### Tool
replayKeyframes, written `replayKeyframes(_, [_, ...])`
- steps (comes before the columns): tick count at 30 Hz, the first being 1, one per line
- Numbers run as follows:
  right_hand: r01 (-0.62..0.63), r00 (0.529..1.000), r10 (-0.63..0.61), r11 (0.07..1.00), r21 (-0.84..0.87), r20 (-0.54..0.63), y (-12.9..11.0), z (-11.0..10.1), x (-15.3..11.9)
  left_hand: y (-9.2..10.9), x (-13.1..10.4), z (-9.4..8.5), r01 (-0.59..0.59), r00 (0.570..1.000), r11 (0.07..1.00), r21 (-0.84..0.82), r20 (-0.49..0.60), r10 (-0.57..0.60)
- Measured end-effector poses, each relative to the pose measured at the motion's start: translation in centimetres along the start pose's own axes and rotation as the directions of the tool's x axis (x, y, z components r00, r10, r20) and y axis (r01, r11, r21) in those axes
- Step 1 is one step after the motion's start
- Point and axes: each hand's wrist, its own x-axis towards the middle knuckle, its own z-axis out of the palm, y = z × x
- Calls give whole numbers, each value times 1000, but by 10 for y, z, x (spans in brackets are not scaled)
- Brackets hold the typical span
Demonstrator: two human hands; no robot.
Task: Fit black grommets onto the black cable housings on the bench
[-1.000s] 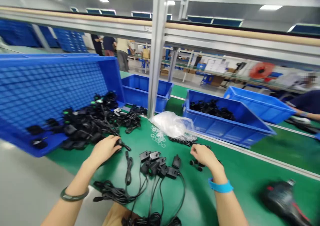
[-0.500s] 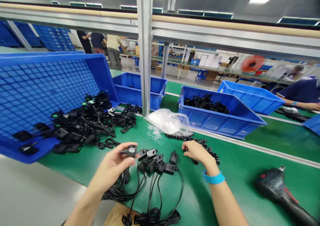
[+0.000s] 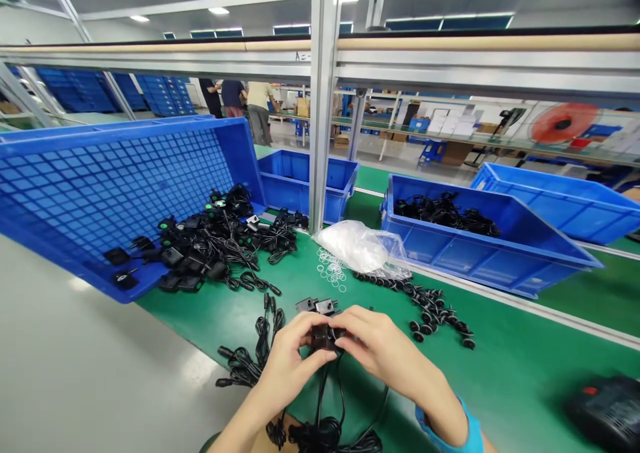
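Observation:
My left hand [image 3: 290,356] is closed, with fingers and thumb pinching a small black box-shaped device [image 3: 319,337]. My right hand [image 3: 390,346] meets it from the other side, its fingertips closed on a small round black part [image 3: 337,333] against the device; the fingers cover most of the contact. Just behind my hands lie similar box-shaped devices [image 3: 327,306]. Black cables [image 3: 320,431] run from under my hands toward the front edge. To the right, black disc-shaped parts with stems [image 3: 430,306] spread in loose rows. White rings [image 3: 331,269] lie farther back.
A tipped blue crate [image 3: 130,173] at left spills black corded devices [image 3: 200,249]. A clear plastic bag [image 3: 353,245] lies by the metal post [image 3: 324,119]. A blue bin [image 3: 490,256] holds black corded items. A dark power tool [image 3: 607,409] is cut off at lower right.
My right hand has left the disc-shaped parts and moved left to meet my left hand at the device. My left hand has moved right. The view has turned left.

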Motion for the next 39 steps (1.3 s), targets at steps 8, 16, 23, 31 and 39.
replayKeyframes(8, [19,999,-23,987,-157,-24,-7,3,0,-6,-2,0,1,1000,1000,0,-19,-1])
replayKeyframes(16, [66,990,-95,964,-257,-104,-5,13,-1,-9,-1,-2,-10,998,999,41,-55,12])
replayKeyframes(23, [58,987,-104,938,-342,-119,-1,18,4,-12,-3,-3,-17,997,997,78,-71,22])
replayKeyframes(31, [8,950,-166,860,-510,-265,9,32,11,-12,-6,1,-28,999,993,113,-42,33])
replayKeyframes(39, [67,991,-96,962,-266,-96,8,17,5,-12,-8,-3,8,1000,998,61,-29,-6])
